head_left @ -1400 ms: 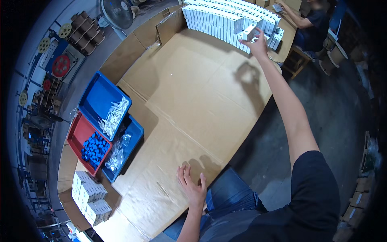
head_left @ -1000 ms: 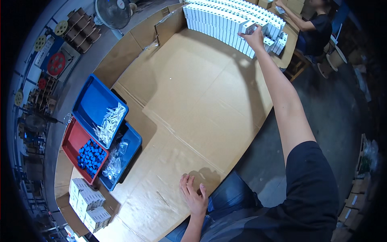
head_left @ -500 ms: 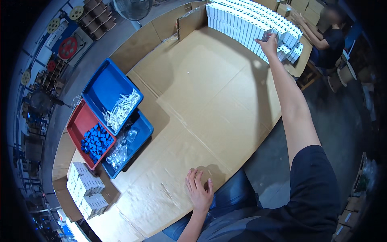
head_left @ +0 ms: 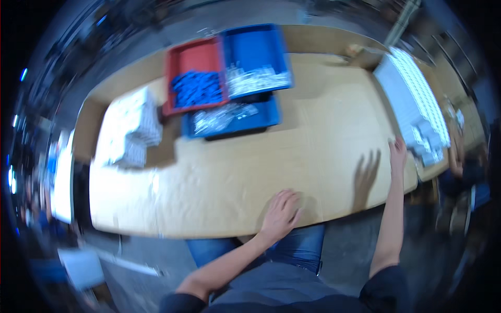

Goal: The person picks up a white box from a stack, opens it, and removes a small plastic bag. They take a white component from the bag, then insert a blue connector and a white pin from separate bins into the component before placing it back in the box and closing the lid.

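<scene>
My left hand (head_left: pixel 282 211) lies low over the near middle of the cardboard-covered table (head_left: pixel 235 167), its fingers loosely stretched and holding nothing. Off to the right, my right hand (head_left: pixel 397 151) is above the table beside the near end of a long block of white box-shaped pieces (head_left: pixel 412 94) standing in rows. Nothing shows in this hand, and its shadow on the cardboard has the fingers apart. Motion blurs its fingertips somewhat. A small gap seems to lie between the right hand and the white pieces.
Toward the back stand a red tray (head_left: pixel 190 52) of small blue parts (head_left: pixel 197 88), a blue tray (head_left: pixel 250 44) of white slender parts (head_left: pixel 258 81), and a lower blue tray (head_left: pixel 269 112) with clear plastic bags (head_left: pixel 222 117). White boxes (head_left: pixel 128 122) are stacked at left. Another person sits at far right.
My right hand has drawn back from the white rows toward me. The view has swung left, so the trays appear further up and the rows further right. My left hand remains by the near edge.
</scene>
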`<state>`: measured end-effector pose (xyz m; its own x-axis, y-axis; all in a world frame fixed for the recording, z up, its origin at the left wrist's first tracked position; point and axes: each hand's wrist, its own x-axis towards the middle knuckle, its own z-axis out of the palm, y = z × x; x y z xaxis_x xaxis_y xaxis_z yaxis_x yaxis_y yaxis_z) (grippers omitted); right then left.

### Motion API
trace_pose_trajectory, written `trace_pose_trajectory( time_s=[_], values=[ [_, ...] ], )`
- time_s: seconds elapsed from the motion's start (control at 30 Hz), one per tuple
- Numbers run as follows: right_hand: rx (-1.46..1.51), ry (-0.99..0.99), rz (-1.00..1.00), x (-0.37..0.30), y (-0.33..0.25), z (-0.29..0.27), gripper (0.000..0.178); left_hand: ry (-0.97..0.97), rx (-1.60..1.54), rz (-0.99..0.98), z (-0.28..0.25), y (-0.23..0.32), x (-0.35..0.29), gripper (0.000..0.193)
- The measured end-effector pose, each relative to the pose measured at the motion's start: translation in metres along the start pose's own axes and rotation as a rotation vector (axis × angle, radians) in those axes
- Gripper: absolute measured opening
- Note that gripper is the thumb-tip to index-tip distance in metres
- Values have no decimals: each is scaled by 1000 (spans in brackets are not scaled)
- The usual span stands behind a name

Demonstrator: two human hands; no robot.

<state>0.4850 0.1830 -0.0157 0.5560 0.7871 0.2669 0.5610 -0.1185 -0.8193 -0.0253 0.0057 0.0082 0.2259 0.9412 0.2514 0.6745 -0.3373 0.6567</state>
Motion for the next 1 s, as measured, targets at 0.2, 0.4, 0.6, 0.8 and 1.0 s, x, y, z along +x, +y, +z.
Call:
trace_pose_trajectory(
  time_s=[0.2,0.4,0.6,0.8,1.0],
  values=[
    [151,-162,13,-198,-129,19,24,43,-403,-20,-17,-3,-15,31],
    [244,-222,-42,-322,-191,45,15,318,-302,-220,-87,-68,-47,23],
    [338,-247,3,-307,-258,72,14,591,20,-333,-218,-178,-75,21],
    [378,-568,-264,-231,-383,181,15,650,247,-528,-269,-276,-109,26],
    [344,-977,-556,-181,-523,345,16,430,348,-654,-282,-267,-93,40]
  ],
)
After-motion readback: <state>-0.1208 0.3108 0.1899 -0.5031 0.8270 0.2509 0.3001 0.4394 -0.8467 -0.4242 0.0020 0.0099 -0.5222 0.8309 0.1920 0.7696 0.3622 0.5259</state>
